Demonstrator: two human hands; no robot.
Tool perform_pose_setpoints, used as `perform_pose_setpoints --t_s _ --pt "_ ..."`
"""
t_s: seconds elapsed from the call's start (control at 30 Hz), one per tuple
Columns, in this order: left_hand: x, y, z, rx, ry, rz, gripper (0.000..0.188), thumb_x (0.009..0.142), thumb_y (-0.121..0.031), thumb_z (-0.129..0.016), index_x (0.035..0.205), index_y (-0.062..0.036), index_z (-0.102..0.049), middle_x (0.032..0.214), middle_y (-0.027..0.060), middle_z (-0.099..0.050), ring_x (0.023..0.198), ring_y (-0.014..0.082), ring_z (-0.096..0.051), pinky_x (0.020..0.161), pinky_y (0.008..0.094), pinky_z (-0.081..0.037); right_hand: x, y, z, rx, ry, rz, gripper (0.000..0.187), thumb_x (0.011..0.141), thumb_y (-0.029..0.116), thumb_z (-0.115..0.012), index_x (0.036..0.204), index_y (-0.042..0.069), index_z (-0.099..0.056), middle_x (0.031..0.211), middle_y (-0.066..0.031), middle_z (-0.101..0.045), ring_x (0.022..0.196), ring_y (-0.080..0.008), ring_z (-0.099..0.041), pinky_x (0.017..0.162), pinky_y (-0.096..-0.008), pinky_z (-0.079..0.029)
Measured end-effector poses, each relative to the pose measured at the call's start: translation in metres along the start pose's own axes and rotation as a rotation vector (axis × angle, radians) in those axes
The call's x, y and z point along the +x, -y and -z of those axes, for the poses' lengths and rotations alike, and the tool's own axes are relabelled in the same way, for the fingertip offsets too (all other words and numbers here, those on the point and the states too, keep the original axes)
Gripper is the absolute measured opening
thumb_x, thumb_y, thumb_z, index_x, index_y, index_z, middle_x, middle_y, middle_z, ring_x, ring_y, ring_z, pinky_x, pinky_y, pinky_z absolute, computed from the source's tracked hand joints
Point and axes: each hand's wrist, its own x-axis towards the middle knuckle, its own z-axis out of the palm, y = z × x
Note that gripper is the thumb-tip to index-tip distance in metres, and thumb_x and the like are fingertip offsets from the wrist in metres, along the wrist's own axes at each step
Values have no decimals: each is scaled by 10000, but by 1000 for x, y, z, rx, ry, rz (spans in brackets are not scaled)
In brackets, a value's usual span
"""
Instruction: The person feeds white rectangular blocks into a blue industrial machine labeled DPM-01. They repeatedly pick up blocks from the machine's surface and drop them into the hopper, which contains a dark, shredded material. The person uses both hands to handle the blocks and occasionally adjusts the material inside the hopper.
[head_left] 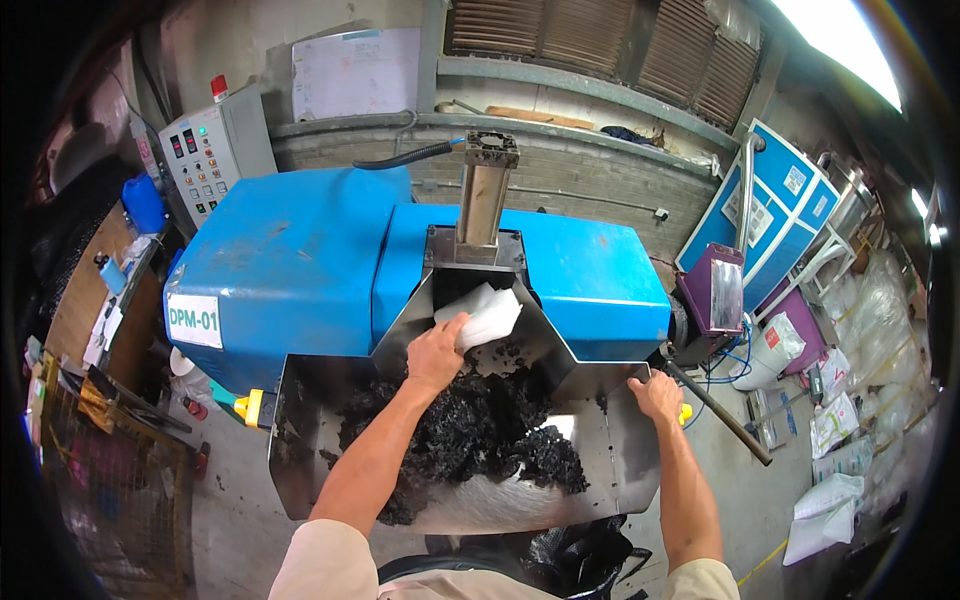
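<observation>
My left hand (437, 355) is closed on a folded white sheet (488, 316), soft-looking, perhaps cloth or foam. It holds the sheet at the narrow throat of a metal hopper tray (310, 420), just below an upright metal cylinder (482, 205). Black shredded, clumpy material (450, 440) lies heaped across the tray, with some bits up in the throat under the sheet. Over on the right, my right hand (657, 396) grips the tray's side rim, fingers curled over the edge. What lies deep in the throat behind the sheet is hidden.
A large blue machine (290, 260) stands behind the tray. At the far left is a control cabinet (205, 150) with a red lamp. A long metal bar (720, 415) sticks out beside my right hand. White sacks (830, 425) lie on the right floor; a black bag (580, 555) is below the tray.
</observation>
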Motion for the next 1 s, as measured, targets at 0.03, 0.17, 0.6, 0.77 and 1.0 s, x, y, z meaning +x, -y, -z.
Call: perform_pose_setpoints --t_s 0.03,0.17,0.6,0.77,1.0 --pt "1 1 -1 -5 2 1 579 832 -65 -745 1367 -256 -631 1164 100 -763 989 392 -753 820 509 -611 -1 -1 0 0 6 3 554 900 520 -755 1227 74 -790 1150 -234 -792 1132 -418 -737 1012 -534 -540" --pt "7 7 1 -21 -36 49 563 845 -76 -753 1364 -256 -628 1148 106 -761 991 399 -750 820 520 -605 -4 7 9 -10 29 -2 558 904 521 -765 1231 70 -787 1135 -233 -796 1123 -414 -744 1008 -538 -544" --pt "16 -12 90 69 -84 34 557 842 -34 -758 1367 -196 -663 1123 114 -771 1005 383 -740 835 497 -588 3 3 8 41 50 -4 540 902 527 -774 1224 94 -804 1153 -242 -791 1144 -419 -737 1021 -523 -539" --pt "6 -3 40 27 -119 41 562 837 -40 -726 1364 -222 -657 1169 87 -764 1027 391 -737 839 501 -593 3 5 5 28 20 -11 547 898 529 -762 1232 98 -800 1155 -234 -792 1135 -420 -739 1010 -526 -544" --pt "18 5 -7 36 -71 -14 624 827 -68 -760 1410 -234 -613 1176 88 -746 995 379 -738 827 499 -606 1 0 5 34 40 -4 591 911 564 -732 1272 98 -779 1162 -224 -793 1125 -417 -740 1014 -526 -539"
